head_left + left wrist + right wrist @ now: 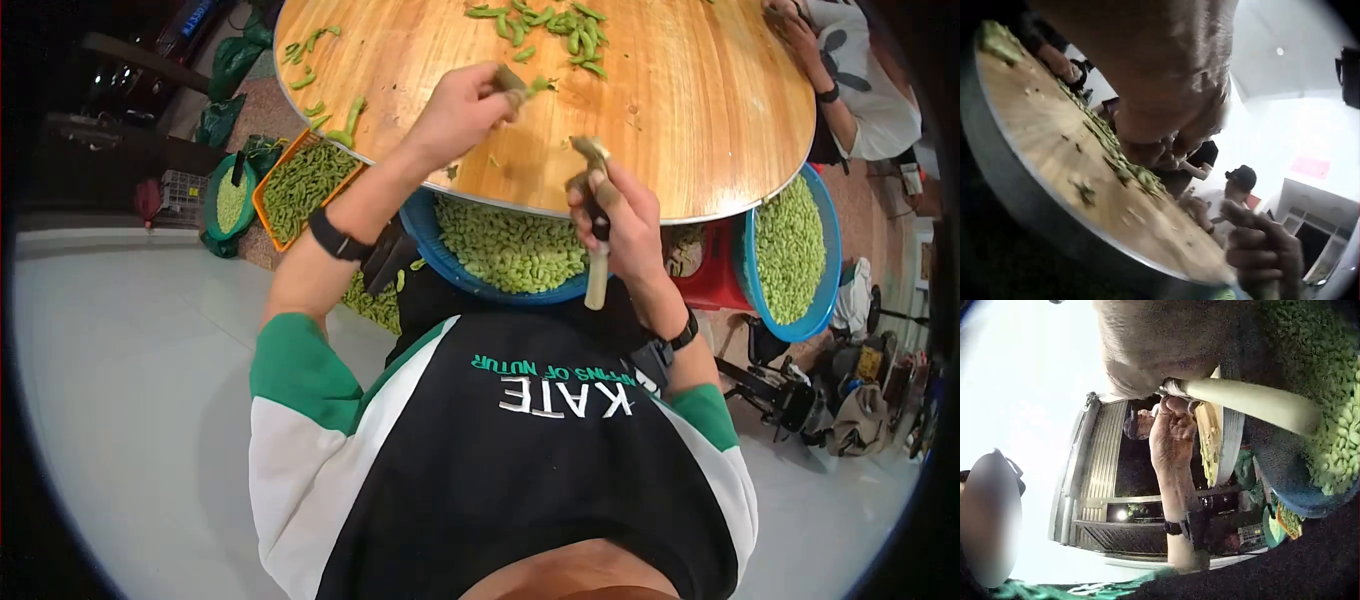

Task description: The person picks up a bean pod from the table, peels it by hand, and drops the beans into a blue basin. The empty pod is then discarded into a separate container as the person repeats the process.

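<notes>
My left hand (465,110) is over the round wooden table (680,110), thumb and fingers drawn together, with a green bean pod (541,84) right at the fingertips. Dark coverings show on some fingertips. At the table's near edge, my right hand (625,205) grips a pale-handled tool (597,278) with a dark collar. Its working end is hidden in the fingers. The pale handle (1260,403) also sticks out from the hand in the right wrist view. A blue basin (425,235) of shelled green beans (510,250) stands below the hands.
Loose pods (580,35) lie across the table. An orange crate (262,205) of pods and a green basin (222,240) stand at left. Another blue basin (832,270) of beans sits at right by a red stool (718,265). Another person's arm (800,45) rests at the far edge.
</notes>
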Demonstrator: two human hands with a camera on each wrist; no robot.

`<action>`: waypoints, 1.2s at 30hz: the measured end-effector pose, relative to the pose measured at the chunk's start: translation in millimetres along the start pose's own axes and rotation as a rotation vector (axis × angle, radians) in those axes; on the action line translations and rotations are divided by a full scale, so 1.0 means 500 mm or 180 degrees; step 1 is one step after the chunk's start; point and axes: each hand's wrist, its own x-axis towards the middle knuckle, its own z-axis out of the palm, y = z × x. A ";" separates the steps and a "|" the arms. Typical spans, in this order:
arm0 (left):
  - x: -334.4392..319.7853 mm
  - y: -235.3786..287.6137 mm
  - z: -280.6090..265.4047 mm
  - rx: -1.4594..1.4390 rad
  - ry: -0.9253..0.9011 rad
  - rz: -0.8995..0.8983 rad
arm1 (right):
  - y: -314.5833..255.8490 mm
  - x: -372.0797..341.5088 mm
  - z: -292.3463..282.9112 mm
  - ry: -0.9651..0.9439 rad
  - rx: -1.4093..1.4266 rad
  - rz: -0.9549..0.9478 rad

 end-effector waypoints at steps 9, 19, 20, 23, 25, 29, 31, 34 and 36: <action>-0.081 0.026 0.075 -0.1976 -0.0647 -0.0551 | 0.001 -0.006 0.020 -0.0283 0.0990 0.0283; -0.084 0.012 0.080 -0.1989 -0.0673 -0.0203 | 0.016 -0.009 0.018 -0.0047 0.0722 0.0107; -0.080 0.009 0.079 -0.2399 -0.0853 -0.0297 | 0.016 -0.008 0.018 0.0024 0.0713 0.0089; -0.077 0.014 0.072 -0.3490 -0.1404 -0.0964 | 0.001 -0.010 0.009 -0.0302 0.1242 0.0337; -0.083 0.004 0.078 -0.3819 -0.1620 -0.0998 | 0.005 -0.014 -0.002 -0.0447 0.1495 0.0485; -0.083 -0.012 0.086 -0.2266 -0.1000 -0.0039 | 0.007 -0.005 -0.002 -0.0156 0.1844 0.0727; -0.090 0.011 0.107 -0.0463 -0.0029 0.1216 | 0.015 -0.006 -0.003 -0.0195 0.1946 0.0723; -0.093 0.037 0.072 0.1450 0.0106 0.2185 | 0.016 -0.008 0.002 -0.0356 0.2237 0.0795; -0.092 0.032 0.069 0.1553 0.0111 0.2281 | 0.011 -0.009 0.005 -0.0476 0.2406 0.0832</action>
